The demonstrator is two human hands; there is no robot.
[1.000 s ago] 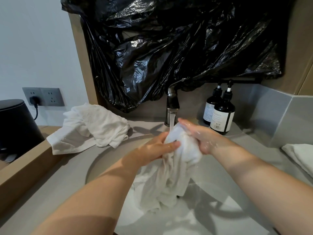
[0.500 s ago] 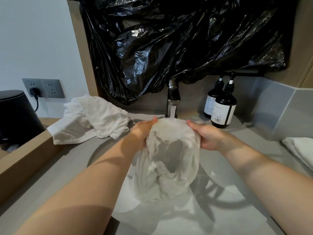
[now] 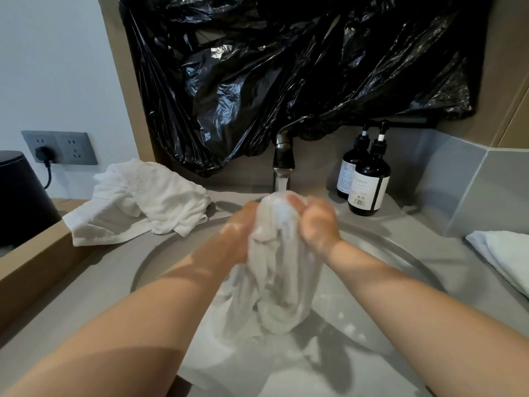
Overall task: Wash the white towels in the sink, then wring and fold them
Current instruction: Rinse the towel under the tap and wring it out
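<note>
A wet white towel hangs bunched over the sink, its top right under the water running from the faucet. My left hand grips the bunch from the left. My right hand grips it from the right, fingers curled into the cloth. Both hands are blurred by motion. The towel's lower end trails into the basin. A second white towel lies crumpled on the counter at the left. A third, folded white towel rests on the counter at the right edge.
Two dark pump bottles stand right of the faucet. A black plastic sheet covers the wall above. At the left are a wall socket with a plug and a black round appliance beyond a wooden ledge.
The towel was spread open between my hands half a second ago; my hands have come together and bunched it under the tap.
</note>
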